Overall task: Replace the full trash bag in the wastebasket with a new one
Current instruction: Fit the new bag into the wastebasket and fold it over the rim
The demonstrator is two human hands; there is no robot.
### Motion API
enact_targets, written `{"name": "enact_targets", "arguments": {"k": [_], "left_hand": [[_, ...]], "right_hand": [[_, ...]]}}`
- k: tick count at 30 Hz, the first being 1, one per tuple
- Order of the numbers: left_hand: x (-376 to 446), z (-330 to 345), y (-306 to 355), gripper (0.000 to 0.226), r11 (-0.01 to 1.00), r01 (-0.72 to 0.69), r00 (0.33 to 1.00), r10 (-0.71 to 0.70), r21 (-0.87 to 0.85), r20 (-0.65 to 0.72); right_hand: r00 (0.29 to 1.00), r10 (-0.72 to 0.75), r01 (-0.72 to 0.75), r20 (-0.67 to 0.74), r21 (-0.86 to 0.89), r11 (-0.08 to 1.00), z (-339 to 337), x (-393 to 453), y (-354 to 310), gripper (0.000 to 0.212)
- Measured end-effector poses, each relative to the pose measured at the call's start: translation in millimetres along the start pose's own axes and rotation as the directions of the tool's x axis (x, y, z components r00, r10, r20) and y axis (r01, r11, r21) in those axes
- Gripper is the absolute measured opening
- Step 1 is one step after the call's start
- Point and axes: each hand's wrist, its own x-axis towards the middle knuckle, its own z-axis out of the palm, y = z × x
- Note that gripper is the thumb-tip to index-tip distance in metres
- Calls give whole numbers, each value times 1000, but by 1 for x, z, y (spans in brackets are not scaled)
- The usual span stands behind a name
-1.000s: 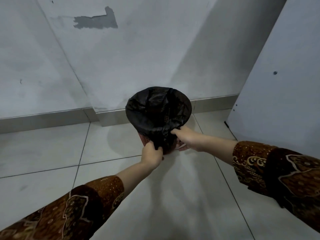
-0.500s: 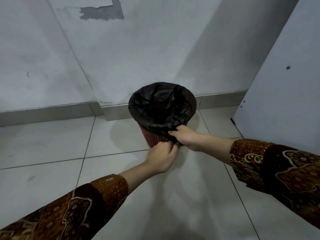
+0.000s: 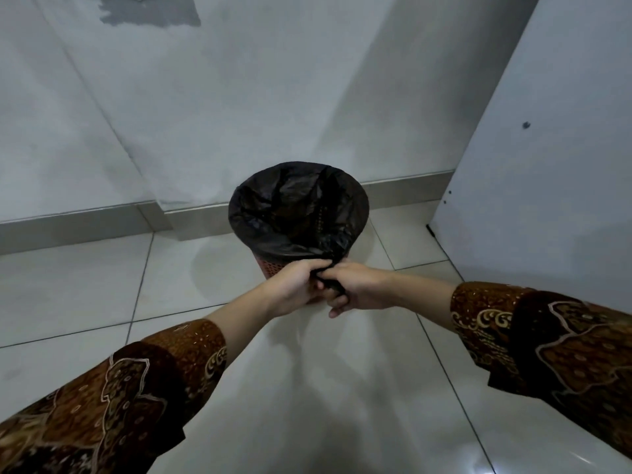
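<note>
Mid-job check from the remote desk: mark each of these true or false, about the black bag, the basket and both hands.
1. The black plastic trash bag lines the reddish perforated wastebasket. True.
2. Both hands grip a gathered bit of the bag at the near rim. True: the left hand and right hand meet there.
3. The wastebasket lies tipped over on the white tiled floor. False: it stands upright.
4. The bag has been lifted clear of the basket. False: it still sits inside, folded over the rim.
5. The right hand rests flat on the floor. False: it holds bag plastic.
</note>
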Motion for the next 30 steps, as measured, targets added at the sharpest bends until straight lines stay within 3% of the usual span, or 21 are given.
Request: {"name": "enact_targets", "arguments": {"k": [8, 11, 15, 18, 19, 21, 23, 25, 27, 30], "left_hand": [[0, 1, -3, 27, 991, -41, 998, 48, -130, 46], [2, -2, -13, 23, 986, -152, 988, 152, -65, 7], [6, -3, -21, 18, 969, -246, 965, 243, -30, -96], [7, 0, -22, 16, 964, -265, 944, 254, -25, -209], [7, 2, -21, 16, 960, -280, 930, 268, -14, -250], [8, 5, -20, 14, 954, -299, 908, 288, 8, -304], [8, 9, -17, 9, 957, -291, 904, 270, -15, -332], [6, 14, -14, 7, 959, -279, 903, 246, -45, -352], [5, 16, -13, 7, 961, -274, 900, 243, -36, -362], [3, 18, -11, 17, 976, -210, 939, 184, -61, -289]], "right_hand": [[996, 25, -36, 87, 122, 992, -29, -4, 2, 36], [994, 43, -57, 101, 142, 988, -35, -4, 3, 35], [995, 73, -79, 65, 106, 991, -37, -3, 1, 34], [992, 21, -13, -122, 65, 998, -30, -1, 3, 26], [970, -62, 63, -235, 0, 998, -28, 0, 6, 20], [863, -339, 232, -375, -301, 925, -30, 0, 12, 11], [790, -558, 317, -256, -609, 727, -33, -1, 18, 22], [769, -620, 338, -158, -723, 603, -32, -1, 21, 19], [782, -594, 359, -189, -643, 677, -28, -1, 18, 12], [926, -326, 296, -191, -171, 940, -20, -1, 10, 28]]}}
